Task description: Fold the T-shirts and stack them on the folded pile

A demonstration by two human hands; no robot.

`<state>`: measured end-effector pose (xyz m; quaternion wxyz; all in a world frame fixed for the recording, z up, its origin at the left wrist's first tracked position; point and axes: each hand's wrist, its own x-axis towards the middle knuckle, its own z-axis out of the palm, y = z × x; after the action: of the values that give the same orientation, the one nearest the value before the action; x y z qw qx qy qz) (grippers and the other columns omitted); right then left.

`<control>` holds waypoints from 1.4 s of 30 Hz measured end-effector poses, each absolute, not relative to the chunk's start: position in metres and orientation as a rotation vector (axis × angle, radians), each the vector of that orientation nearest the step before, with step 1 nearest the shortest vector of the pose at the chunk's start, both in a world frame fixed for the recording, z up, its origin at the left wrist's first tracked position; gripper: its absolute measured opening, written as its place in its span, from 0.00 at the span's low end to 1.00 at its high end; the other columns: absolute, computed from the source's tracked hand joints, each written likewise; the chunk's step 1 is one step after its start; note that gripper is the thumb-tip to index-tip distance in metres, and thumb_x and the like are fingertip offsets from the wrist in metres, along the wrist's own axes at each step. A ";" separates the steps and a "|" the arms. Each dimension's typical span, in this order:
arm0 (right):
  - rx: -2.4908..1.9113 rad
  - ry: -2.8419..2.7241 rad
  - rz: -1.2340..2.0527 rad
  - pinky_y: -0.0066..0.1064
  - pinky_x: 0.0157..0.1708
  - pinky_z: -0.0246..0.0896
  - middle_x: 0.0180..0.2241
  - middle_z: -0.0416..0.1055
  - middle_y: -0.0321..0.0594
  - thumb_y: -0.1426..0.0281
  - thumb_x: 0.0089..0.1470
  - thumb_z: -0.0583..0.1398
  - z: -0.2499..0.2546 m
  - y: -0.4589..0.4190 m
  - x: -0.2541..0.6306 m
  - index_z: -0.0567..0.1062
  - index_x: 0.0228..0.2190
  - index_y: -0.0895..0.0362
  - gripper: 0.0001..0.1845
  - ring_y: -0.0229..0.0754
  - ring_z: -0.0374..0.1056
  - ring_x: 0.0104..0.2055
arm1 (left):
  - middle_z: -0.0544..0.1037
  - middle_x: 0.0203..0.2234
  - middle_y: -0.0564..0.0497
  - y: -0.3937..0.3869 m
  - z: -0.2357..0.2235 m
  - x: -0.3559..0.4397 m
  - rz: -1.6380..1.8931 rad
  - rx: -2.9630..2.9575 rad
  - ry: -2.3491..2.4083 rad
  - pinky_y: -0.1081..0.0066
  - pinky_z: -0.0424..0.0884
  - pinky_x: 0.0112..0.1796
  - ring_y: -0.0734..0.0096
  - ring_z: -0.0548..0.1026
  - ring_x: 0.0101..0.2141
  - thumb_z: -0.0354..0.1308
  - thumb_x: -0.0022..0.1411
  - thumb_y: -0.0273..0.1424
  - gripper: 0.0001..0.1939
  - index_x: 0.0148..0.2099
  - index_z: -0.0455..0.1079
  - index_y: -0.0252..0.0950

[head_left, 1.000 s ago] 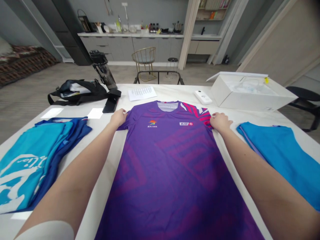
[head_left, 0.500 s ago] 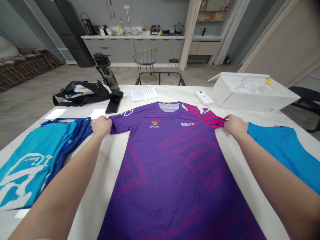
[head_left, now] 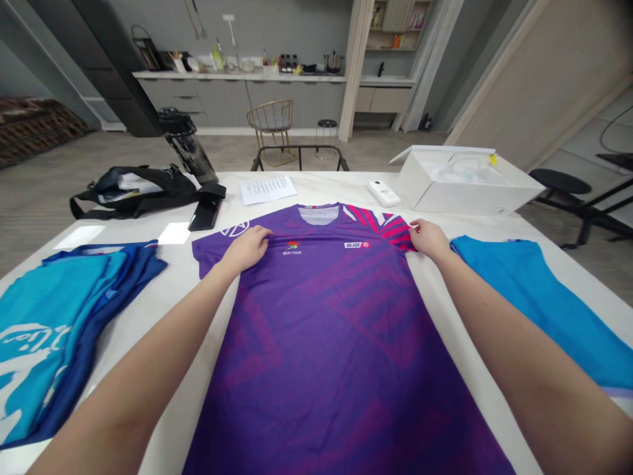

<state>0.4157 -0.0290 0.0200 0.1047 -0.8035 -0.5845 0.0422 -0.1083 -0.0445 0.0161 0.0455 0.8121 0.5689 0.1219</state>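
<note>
A purple T-shirt (head_left: 316,316) lies spread on the white table, its collar at the far side and its lower end running out of view. My left hand (head_left: 251,247) rests on the shirt's upper chest by the left shoulder, fingers loosely extended over the cloth. The purple left sleeve (head_left: 210,249) lies free beside it. At the other side, my right hand (head_left: 429,237) pinches the edge of the pink-striped right sleeve (head_left: 395,231). My forearms cross the table on either side of the shirt.
Folded blue shirts (head_left: 74,297) lie at left, and a blue garment (head_left: 529,284) at right. Along the far side are a black bag (head_left: 133,191), dark bottle (head_left: 190,148), phone (head_left: 205,212), paper sheet (head_left: 268,189), white device (head_left: 384,193) and open white box (head_left: 459,188).
My left hand has let go of the left sleeve's end and moved right, onto the shirt's chest. My right hand still grips its sleeve. The view has swung somewhat to the right.
</note>
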 end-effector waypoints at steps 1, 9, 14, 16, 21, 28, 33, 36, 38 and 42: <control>-2.408 -1.670 0.149 0.40 0.51 0.64 0.51 0.76 0.53 0.67 0.62 0.54 0.019 -0.023 0.414 0.76 0.55 0.58 0.23 0.53 0.72 0.52 | 0.75 0.56 0.46 -0.041 0.013 -0.091 0.374 2.492 1.708 0.66 0.66 0.60 0.62 0.72 0.57 0.45 0.72 0.33 0.20 0.59 0.71 0.39; -2.650 -1.591 0.156 0.51 0.51 0.65 0.49 0.77 0.56 0.59 0.62 0.57 0.020 -0.023 0.421 0.79 0.48 0.55 0.20 0.60 0.73 0.53 | 0.71 0.62 0.40 -0.023 -0.005 -0.001 0.338 2.508 1.792 0.56 0.62 0.62 0.53 0.68 0.62 0.47 0.74 0.40 0.23 0.63 0.68 0.36; -2.727 -1.471 -0.049 0.47 0.47 0.68 0.47 0.77 0.61 0.64 0.60 0.56 0.038 -0.049 0.435 0.78 0.49 0.60 0.21 0.62 0.74 0.51 | 0.74 0.57 0.39 -0.021 0.006 0.038 0.413 2.636 1.741 0.53 0.64 0.57 0.51 0.70 0.57 0.48 0.73 0.34 0.18 0.60 0.69 0.38; -2.787 -1.437 -0.035 0.48 0.47 0.68 0.48 0.76 0.63 0.63 0.58 0.57 0.045 -0.055 0.439 0.78 0.50 0.62 0.22 0.64 0.74 0.52 | 0.73 0.57 0.40 -0.019 0.009 0.061 0.434 2.685 1.584 0.53 0.65 0.56 0.52 0.70 0.57 0.49 0.72 0.33 0.19 0.61 0.69 0.39; -2.618 -1.621 -0.121 0.47 0.49 0.68 0.52 0.74 0.59 0.68 0.62 0.53 0.048 -0.063 0.445 0.75 0.52 0.59 0.20 0.61 0.74 0.52 | 0.73 0.58 0.42 -0.018 0.007 0.115 0.404 2.694 1.422 0.54 0.65 0.57 0.54 0.70 0.58 0.49 0.74 0.37 0.20 0.63 0.68 0.40; -2.638 -1.545 0.255 0.42 0.48 0.69 0.49 0.77 0.60 0.58 0.59 0.62 0.022 -0.056 0.455 0.76 0.52 0.64 0.27 0.60 0.74 0.53 | 0.66 0.67 0.42 -0.024 -0.010 0.124 0.320 2.677 1.403 0.51 0.58 0.65 0.54 0.63 0.66 0.46 0.75 0.42 0.24 0.67 0.65 0.42; -2.433 -1.346 0.372 0.36 0.44 0.71 0.44 0.80 0.52 0.67 0.50 0.68 0.010 -0.048 0.457 0.77 0.50 0.63 0.26 0.53 0.77 0.47 | 0.70 0.64 0.43 -0.036 -0.006 0.122 0.428 2.695 1.356 0.52 0.57 0.65 0.57 0.66 0.64 0.46 0.75 0.39 0.22 0.65 0.68 0.40; -2.258 -1.082 0.472 0.33 0.36 0.72 0.38 0.80 0.48 0.70 0.45 0.70 0.012 -0.048 0.454 0.78 0.48 0.63 0.27 0.49 0.76 0.40 | 0.72 0.61 0.42 -0.043 0.002 0.125 0.509 2.692 1.312 0.54 0.60 0.62 0.57 0.68 0.61 0.47 0.75 0.38 0.21 0.64 0.69 0.39; -2.149 -0.938 0.596 0.30 0.29 0.70 0.31 0.78 0.45 0.73 0.42 0.70 0.015 -0.048 0.449 0.79 0.39 0.63 0.19 0.47 0.75 0.35 | 0.73 0.60 0.42 -0.046 0.006 0.130 0.534 2.664 1.320 0.55 0.62 0.60 0.57 0.70 0.59 0.47 0.75 0.37 0.20 0.63 0.69 0.40; -2.031 -0.824 0.768 0.29 0.23 0.66 0.22 0.72 0.40 0.74 0.44 0.67 0.019 -0.049 0.436 0.76 0.28 0.61 0.06 0.43 0.71 0.27 | 0.74 0.58 0.43 -0.054 0.006 0.143 0.559 2.628 1.290 0.56 0.63 0.57 0.58 0.71 0.57 0.47 0.75 0.35 0.19 0.62 0.69 0.41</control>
<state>0.4361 -0.0488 0.0188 0.3981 -0.8023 -0.3254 0.3032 0.1425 -0.0539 0.0060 0.0807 0.8789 0.4313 0.1870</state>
